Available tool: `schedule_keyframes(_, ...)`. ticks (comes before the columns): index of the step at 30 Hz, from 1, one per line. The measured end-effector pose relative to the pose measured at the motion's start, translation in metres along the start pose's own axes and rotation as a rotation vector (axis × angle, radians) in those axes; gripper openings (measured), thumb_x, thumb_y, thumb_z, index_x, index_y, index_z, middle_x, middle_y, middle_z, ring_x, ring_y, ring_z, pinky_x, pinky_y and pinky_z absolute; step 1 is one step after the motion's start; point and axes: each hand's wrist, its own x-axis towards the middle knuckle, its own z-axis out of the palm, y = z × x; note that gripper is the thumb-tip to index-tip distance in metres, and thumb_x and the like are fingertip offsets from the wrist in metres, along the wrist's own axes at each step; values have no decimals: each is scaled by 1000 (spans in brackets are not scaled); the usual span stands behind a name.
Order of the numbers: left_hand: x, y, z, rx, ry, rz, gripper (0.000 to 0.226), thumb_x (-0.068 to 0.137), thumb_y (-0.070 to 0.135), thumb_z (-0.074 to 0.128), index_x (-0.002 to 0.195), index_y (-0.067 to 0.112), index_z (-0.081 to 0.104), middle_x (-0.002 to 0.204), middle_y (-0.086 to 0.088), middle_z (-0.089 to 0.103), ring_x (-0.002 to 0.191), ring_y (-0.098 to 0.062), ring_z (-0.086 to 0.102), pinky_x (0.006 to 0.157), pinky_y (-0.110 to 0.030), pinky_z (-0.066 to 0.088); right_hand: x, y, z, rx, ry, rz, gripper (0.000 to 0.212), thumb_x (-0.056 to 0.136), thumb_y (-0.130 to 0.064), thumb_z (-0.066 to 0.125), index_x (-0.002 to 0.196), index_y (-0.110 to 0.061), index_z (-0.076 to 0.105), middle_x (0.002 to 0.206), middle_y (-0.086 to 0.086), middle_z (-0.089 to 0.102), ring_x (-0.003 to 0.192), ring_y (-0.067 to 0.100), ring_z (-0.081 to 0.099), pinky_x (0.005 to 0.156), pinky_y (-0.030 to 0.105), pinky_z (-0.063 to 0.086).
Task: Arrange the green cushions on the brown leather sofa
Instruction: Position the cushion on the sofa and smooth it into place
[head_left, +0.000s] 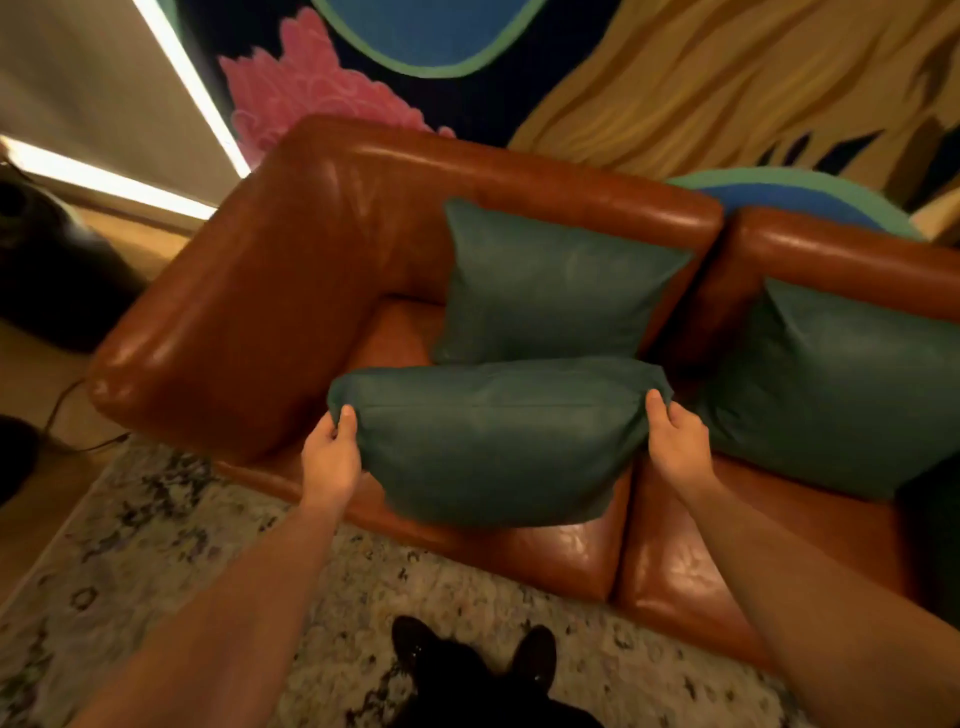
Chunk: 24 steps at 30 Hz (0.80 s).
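Mural (649, 78) fills the wall behind: blue, pink, tan shapes on dark ground. Patterned rug (156, 545) covers the floor in front, cable (67, 415) trailing off its left edge.

Sofa (322, 249): brown leather, corner section on the left with a wide armrest, second section butted to its right, seam between the two seat pads running toward the camera.

Right cushion (831, 389): green, leaning on the right section's backrest, bottom edge on the seat. Back cushion (550, 291): green, upright against the left section's backrest, near the seam.

Held cushion (498, 441): green, held over the left seat pad just in front of the back cushion, long side horizontal; top edge overlaps the back cushion's lower edge in view. Can't tell if its bottom touches the seat.

Left hand (332, 457): gripping the cushion's left end, thumb on top, fingers curled into the fabric. Right hand (675, 441): same on the right end, thumb up over the corner, fingers closed on the fabric.

Shoes (467, 654): dark, on the rug at bottom centre, toes toward the sofa.
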Motion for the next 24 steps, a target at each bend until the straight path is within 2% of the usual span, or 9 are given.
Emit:
schedule_keyframes(2, 4, 1, -29, -48, 21, -28, 31, 105, 40, 49, 122, 22, 68, 119, -2, 71, 114, -27, 66, 101, -54, 52, -1, -27, 20, -14, -25, -35, 51, 107, -38, 48, 94, 7, 68, 102, 24, 67, 112, 38, 63, 83, 32, 36)
schedule_keyframes(6, 10, 2, -90, -184, 65, -50, 20, 105, 38, 51, 110, 31, 68, 117, 5, 72, 113, -24, 68, 101, -52, 53, -7, -87, 69, -103, -129, -109, 54, 107, -41, 46, 98, 6, 70, 116, 29, 68, 116, 41, 61, 93, 39, 41)
schedule_keyframes(10, 15, -12, -146, -241, 178, -90, 22, 101, 44, 57, 102, 30, 73, 113, 3, 76, 107, -25, 71, 95, -53, 57, -7, -137, 121, -116, -198, -175, 51, 102, -52, 46, 90, -8, 69, 110, 25, 71, 106, 42, 67, 98, 47, 52)
schedule_keyframes(13, 9, -18, -177, -127, 306, -82, 33, 100, 48, 56, 83, 23, 70, 88, 0, 74, 89, -24, 71, 80, -42, 56, -10, -176, 157, -111, -276, -181, 47, 100, -55, 49, 88, -14, 68, 103, 18, 71, 95, 38, 69, 92, 54, 58)
schedule_keyframes(15, 1, -22, -192, -49, 411, -68, 46, 101, 47, 55, 65, 17, 58, 69, -3, 62, 75, -25, 61, 68, -40, 44, -15, -204, 179, -119, -339, -206, 44, 103, -49, 50, 96, -10, 68, 105, 15, 68, 94, 32, 65, 88, 52, 60)
schedule_keyframes(18, -8, -26, -206, -87, 523, -79, 51, 102, 42, 55, 59, 14, 49, 61, -5, 51, 62, -22, 49, 61, -39, 35, -13, -235, 211, -159, -418, -265, 47, 105, -49, 48, 99, -6, 67, 107, 16, 67, 94, 30, 63, 80, 47, 58)
schedule_keyframes(21, -10, -34, -214, -213, 576, -66, 58, 98, 51, 57, 64, 4, 53, 66, -9, 54, 65, -20, 51, 63, -38, 42, 0, -256, 245, -204, -513, -317, 63, 100, -60, 49, 104, 0, 69, 110, 19, 71, 98, 35, 68, 87, 53, 58)
schedule_keyframes(23, -5, -49, -219, -274, 607, -86, 72, 84, 73, 59, 76, 1, 62, 80, -11, 62, 77, -22, 60, 75, -52, 54, 21, -266, 271, -230, -553, -362, 90, 80, -85, 48, 109, -3, 70, 113, 16, 72, 106, 36, 68, 96, 60, 55)
schedule_keyframes(24, -4, -51, -218, -309, 608, -119, 70, 82, 76, 60, 79, 6, 65, 85, -11, 64, 81, -23, 62, 80, -58, 56, 33, -269, 285, -243, -579, -383, 97, 73, -92, 45, 111, -7, 71, 116, 14, 72, 109, 36, 68, 99, 60, 53)
